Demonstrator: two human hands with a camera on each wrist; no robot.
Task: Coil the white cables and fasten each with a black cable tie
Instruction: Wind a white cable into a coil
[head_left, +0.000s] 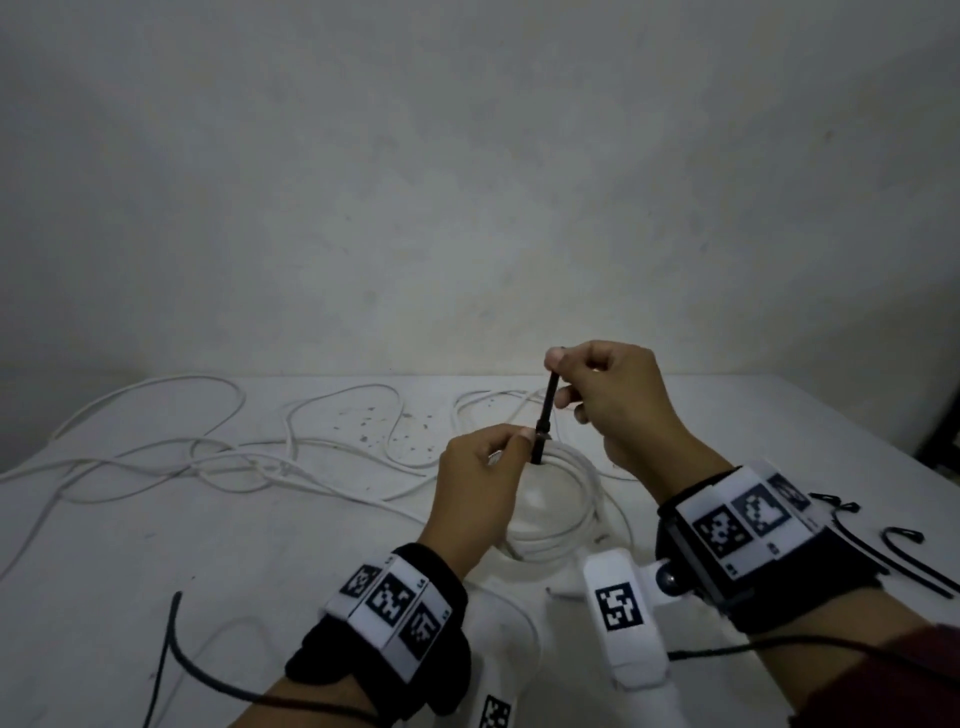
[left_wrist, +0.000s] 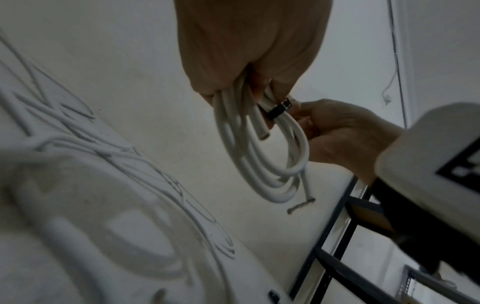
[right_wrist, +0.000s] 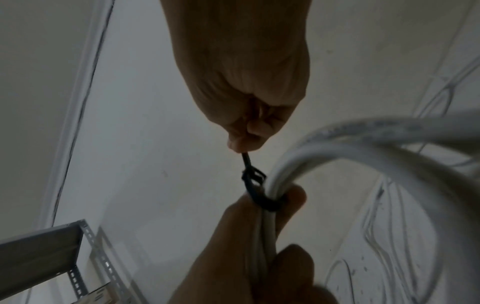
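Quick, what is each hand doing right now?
Left hand: grips the coiled white cable.
Right hand: pinches the tail of the black cable tie.

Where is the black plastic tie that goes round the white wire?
In the head view, the black plastic cable tie stands upright mid-table, looped round the coiled white cable, between the left hand gripping the coil and the right hand pinching its tail.

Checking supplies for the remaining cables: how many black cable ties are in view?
About 4: one cable tie looped round the white cable coil, pulled by the right hand; roughly three spare ties on the table beyond the right wrist. Some may be hidden.
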